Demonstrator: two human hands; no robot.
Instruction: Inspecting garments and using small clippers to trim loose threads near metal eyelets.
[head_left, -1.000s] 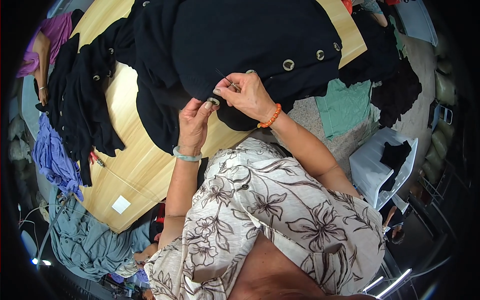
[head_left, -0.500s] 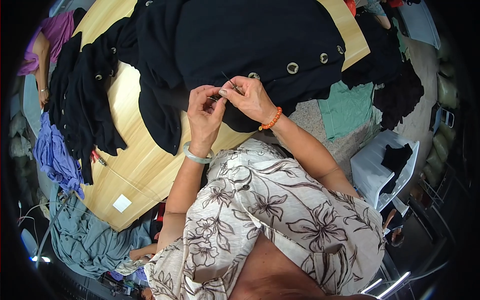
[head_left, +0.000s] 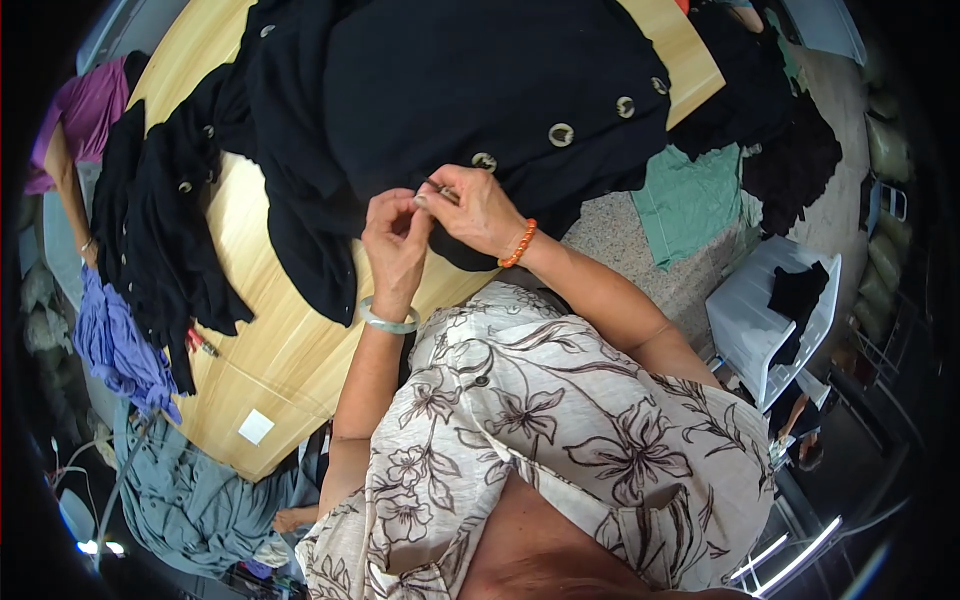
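Note:
My left hand [head_left: 393, 248] and my right hand [head_left: 484, 214] meet at the near edge of a black buttoned garment [head_left: 430, 85], fingertips touching. In my right fingers is a thin, dark, pointed tool [head_left: 440, 189]; its exact kind does not show. My left thumb and fingers are pinched together against the right fingertips, and whatever lies between them is too small to make out. The garment spreads flat over the table, with large mottled buttons [head_left: 561, 134] in a row along its near right side.
More black clothing [head_left: 165, 200] drapes over the wooden table [head_left: 300, 375] at left, beside a purple-blue cloth [head_left: 120, 335]. Grey-green garments [head_left: 185, 500] hang at lower left. On the right lie a green cloth [head_left: 685, 205] and a white plastic crate [head_left: 735, 290]. Another person's arm [head_left: 68, 190] is at far left.
Both hands have shifted slightly left in view, still together. The tool has tipped lower, and its long dark tip shows less above the fingers. The whole view has turned a little.

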